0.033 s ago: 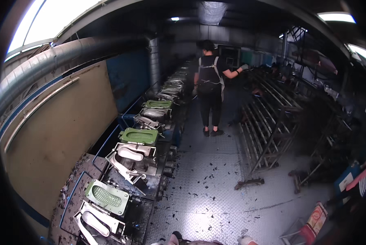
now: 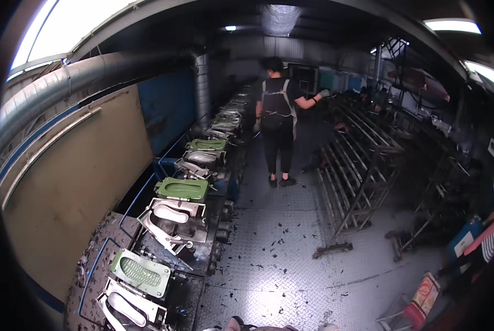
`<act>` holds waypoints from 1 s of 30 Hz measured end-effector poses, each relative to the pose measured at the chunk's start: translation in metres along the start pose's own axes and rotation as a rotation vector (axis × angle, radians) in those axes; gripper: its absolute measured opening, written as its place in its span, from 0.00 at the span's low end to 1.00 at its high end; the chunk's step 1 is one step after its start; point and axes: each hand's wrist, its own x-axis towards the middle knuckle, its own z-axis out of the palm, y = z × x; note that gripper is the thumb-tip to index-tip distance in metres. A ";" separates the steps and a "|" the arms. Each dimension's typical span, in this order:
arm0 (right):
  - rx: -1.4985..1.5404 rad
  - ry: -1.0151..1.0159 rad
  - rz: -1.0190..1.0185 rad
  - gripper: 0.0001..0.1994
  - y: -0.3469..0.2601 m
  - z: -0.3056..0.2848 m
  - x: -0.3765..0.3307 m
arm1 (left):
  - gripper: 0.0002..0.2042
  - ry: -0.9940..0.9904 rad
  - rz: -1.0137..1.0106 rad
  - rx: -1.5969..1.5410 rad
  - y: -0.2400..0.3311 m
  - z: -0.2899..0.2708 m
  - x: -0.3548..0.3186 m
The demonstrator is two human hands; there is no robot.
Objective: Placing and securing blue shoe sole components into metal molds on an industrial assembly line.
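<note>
Only a pale sliver of my right hand [image 2: 329, 327], apparently gloved, shows at the lower edge, its fingers hidden. A fainter pale sliver at the lower edge, left of centre, seems to be my left hand [image 2: 210, 329]; nothing in it can be made out. Nearest on the left stands an opened shoe-sole mould with a green upper plate [image 2: 141, 272] and a silver lower plate [image 2: 126, 309] bearing a pale sole shape. Beyond it is another opened mould, with a green plate [image 2: 182, 188] and a silver plate [image 2: 171, 213]. Neither hand visibly touches a mould.
A co-worker [image 2: 278, 118] stands in the aisle, back turned, one gloved hand out toward a metal rack [image 2: 357, 165]. Dark scraps litter the patterned metal floor [image 2: 269, 259]. A chair with a red-and-yellow cloth [image 2: 423, 298] stands at right; blue pipes [image 2: 95, 265] edge the moulds.
The whole scene has shifted slightly left and down as my view turned. My right hand shows less at the lower edge. The co-worker still reaches toward the rack.
</note>
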 end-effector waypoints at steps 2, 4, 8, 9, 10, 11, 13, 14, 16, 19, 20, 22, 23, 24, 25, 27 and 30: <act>-0.042 -0.111 0.019 0.21 -0.019 0.018 -0.011 | 0.17 -0.086 0.089 0.130 -0.002 -0.036 0.048; -0.082 -0.161 0.026 0.21 -0.031 0.034 -0.019 | 0.18 -0.028 -0.017 0.144 0.014 -0.072 0.093; -0.218 -0.324 0.051 0.22 0.000 0.080 -0.003 | 0.24 -0.059 0.036 0.296 0.010 -0.125 0.205; -0.287 -0.393 0.103 0.22 0.023 0.095 0.000 | 0.24 -0.109 0.016 0.341 0.046 -0.138 0.243; -0.210 -0.311 0.066 0.21 0.004 0.083 -0.009 | 0.24 -0.073 0.005 0.334 0.046 -0.147 0.252; -0.160 -0.250 0.013 0.20 -0.019 0.067 -0.006 | 0.25 -0.037 -0.008 0.329 0.045 -0.157 0.260; -0.158 -0.165 -0.065 0.19 -0.042 0.026 -0.011 | 0.25 -0.031 0.006 0.253 0.065 -0.154 0.257; -0.182 -0.120 -0.125 0.18 -0.049 0.008 -0.010 | 0.25 -0.017 0.022 0.193 0.083 -0.151 0.255; 0.153 -0.017 0.034 0.17 -0.063 -0.023 -0.014 | 0.27 -0.123 0.055 0.169 0.113 -0.139 0.238; 0.104 -0.011 0.056 0.16 -0.067 -0.059 -0.015 | 0.27 -0.285 0.078 0.216 0.152 -0.100 0.217; 0.081 -0.028 0.066 0.16 -0.066 -0.070 -0.011 | 0.29 -0.389 0.210 0.178 0.152 -0.092 0.210; 0.051 -0.071 0.065 0.16 -0.066 -0.087 -0.002 | 0.22 -0.374 0.351 0.099 0.153 -0.091 0.197; 0.044 -0.083 0.065 0.16 -0.063 -0.094 0.005 | 0.17 -0.288 0.313 0.105 0.163 -0.102 0.173; 0.059 -0.088 0.085 0.16 -0.059 -0.097 0.008 | 0.16 -0.235 0.215 0.080 0.208 -0.134 0.145; 0.048 -0.104 0.068 0.16 -0.064 -0.102 0.011 | 0.16 -0.215 0.191 0.075 0.186 -0.127 0.155; 0.025 -0.121 0.042 0.16 -0.069 -0.117 0.021 | 0.29 -0.155 -0.073 0.115 0.146 -0.114 0.180; 0.014 -0.142 0.035 0.16 -0.070 -0.136 0.039 | 0.29 -0.146 -0.114 0.145 0.142 -0.115 0.171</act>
